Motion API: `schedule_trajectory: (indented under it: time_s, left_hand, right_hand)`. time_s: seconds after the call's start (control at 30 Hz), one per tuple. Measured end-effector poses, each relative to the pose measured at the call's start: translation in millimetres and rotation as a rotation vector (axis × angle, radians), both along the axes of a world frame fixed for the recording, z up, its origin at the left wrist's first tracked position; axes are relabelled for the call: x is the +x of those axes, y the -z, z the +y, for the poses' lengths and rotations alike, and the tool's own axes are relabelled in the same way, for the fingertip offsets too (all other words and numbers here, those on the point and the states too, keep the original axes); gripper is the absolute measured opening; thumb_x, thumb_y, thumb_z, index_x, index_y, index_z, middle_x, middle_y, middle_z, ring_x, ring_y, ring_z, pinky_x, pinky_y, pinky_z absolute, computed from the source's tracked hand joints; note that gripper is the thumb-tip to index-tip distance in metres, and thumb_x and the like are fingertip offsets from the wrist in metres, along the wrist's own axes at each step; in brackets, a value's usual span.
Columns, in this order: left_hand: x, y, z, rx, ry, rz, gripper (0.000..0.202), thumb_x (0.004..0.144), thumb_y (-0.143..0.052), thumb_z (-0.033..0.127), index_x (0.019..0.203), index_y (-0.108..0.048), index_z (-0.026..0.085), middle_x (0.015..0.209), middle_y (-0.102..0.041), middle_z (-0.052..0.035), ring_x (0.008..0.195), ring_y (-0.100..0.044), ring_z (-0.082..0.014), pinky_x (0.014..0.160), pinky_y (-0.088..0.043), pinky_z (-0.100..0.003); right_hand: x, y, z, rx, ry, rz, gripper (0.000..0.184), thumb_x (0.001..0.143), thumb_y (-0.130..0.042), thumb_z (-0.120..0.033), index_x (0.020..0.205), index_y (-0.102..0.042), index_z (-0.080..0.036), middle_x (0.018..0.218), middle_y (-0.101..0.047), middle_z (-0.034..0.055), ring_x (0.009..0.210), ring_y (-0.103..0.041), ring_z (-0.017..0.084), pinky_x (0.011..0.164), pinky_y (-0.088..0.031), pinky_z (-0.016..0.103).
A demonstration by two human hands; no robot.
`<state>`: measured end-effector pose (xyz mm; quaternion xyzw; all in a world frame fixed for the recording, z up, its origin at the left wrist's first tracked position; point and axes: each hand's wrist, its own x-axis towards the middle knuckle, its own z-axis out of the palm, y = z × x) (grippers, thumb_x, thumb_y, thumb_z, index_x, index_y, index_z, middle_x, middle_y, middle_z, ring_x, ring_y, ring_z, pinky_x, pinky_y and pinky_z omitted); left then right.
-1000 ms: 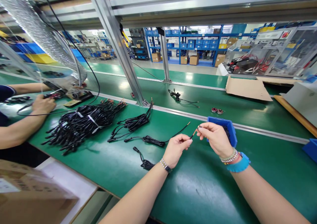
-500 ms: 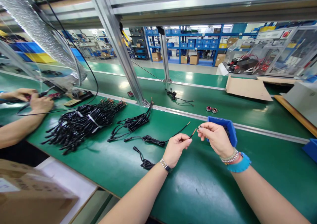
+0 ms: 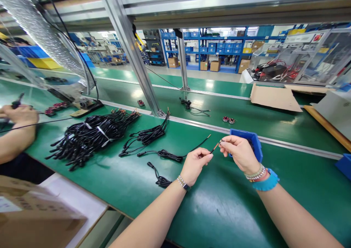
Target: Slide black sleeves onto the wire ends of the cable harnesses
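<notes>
My left hand (image 3: 195,164) pinches the end of a thin black cable whose bare orange tip (image 3: 215,147) points up to the right. My right hand (image 3: 239,152) pinches something tiny and dark right at that tip. The cable's coiled black length (image 3: 161,181) lies on the green bench below my left wrist. Just behind my right hand sits a small blue bin (image 3: 252,142) holding dark parts.
A big bundle of black cables (image 3: 90,134), a smaller bunch (image 3: 149,135) and one loose cable (image 3: 170,155) lie to the left. A co-worker's hands (image 3: 19,114) work at far left. Small parts (image 3: 228,119) and a wire (image 3: 189,104) ride the conveyor belt. A cardboard box (image 3: 33,215) stands lower left.
My hands have stayed almost still at the cable tip. The co-worker's hands have drawn back to the left. The small parts and wire on the belt have drifted left.
</notes>
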<state>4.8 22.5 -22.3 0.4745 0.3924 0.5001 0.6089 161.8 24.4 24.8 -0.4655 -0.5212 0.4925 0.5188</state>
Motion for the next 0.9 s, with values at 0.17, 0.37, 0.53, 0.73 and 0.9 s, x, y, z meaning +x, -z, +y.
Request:
schedule_trajectory:
  time_s: [0.17, 0.37, 0.53, 0.73, 0.9]
  left_hand:
    - [0.3, -1.8, -0.7, -0.01, -0.009, 0.001, 0.018, 0.06, -0.071, 0.027, 0.066, -0.06, 0.014, 0.064, -0.054, 0.0014, 0.053, -0.045, -0.0067, 0.051, -0.038, -0.02]
    - [0.2, -0.4, -0.2, 0.003, -0.004, 0.018, 0.018, 0.06, -0.071, 0.028, 0.066, -0.061, 0.014, 0.065, -0.054, 0.0011, 0.054, -0.045, -0.007, 0.051, -0.038, -0.02]
    - [-0.1, 0.0, -0.2, 0.002, -0.011, 0.024, 0.016, 0.061, -0.07, 0.026, 0.067, -0.061, 0.014, 0.066, -0.054, 0.0011, 0.054, -0.045, -0.007, 0.051, -0.038, -0.02]
    - [-2.4, -1.9, -2.0, 0.153, -0.026, 0.132, 0.012, 0.067, -0.065, 0.026, 0.071, -0.063, 0.015, 0.076, -0.055, -0.001, 0.057, -0.049, -0.0078, 0.055, -0.041, -0.022]
    - [-1.8, -2.7, -1.0, 0.065, -0.011, 0.018, 0.014, 0.068, -0.065, 0.028, 0.068, -0.061, 0.014, 0.067, -0.054, 0.0002, 0.055, -0.048, -0.0077, 0.053, -0.041, -0.022]
  right_hand:
    - [-0.5, -0.8, -0.2, -0.007, 0.001, 0.009, 0.021, 0.065, -0.066, -0.033, 0.072, -0.061, -0.013, 0.055, -0.059, 0.001, 0.044, -0.049, 0.009, 0.044, -0.039, 0.023]
    - [0.5, -1.1, 0.3, -0.004, -0.007, -0.002, 0.021, 0.066, -0.066, -0.033, 0.071, -0.061, -0.013, 0.056, -0.059, 0.0012, 0.044, -0.049, 0.008, 0.044, -0.038, 0.022]
    - [0.1, 0.8, -0.2, -0.049, -0.058, -0.04, 0.018, 0.067, -0.064, -0.03, 0.07, -0.061, -0.013, 0.054, -0.058, 0.0007, 0.042, -0.047, 0.007, 0.041, -0.036, 0.021]
    - [-10.4, 5.6, -4.8, -0.138, -0.139, -0.093, 0.018, 0.066, -0.064, -0.03, 0.067, -0.059, -0.013, 0.051, -0.056, -0.0005, 0.041, -0.046, 0.008, 0.041, -0.035, 0.021]
    - [-7.1, 1.8, -3.2, -0.055, -0.089, -0.163, 0.019, 0.066, -0.064, -0.032, 0.065, -0.061, -0.013, 0.058, -0.058, 0.0004, 0.047, -0.047, 0.008, 0.047, -0.038, 0.022]
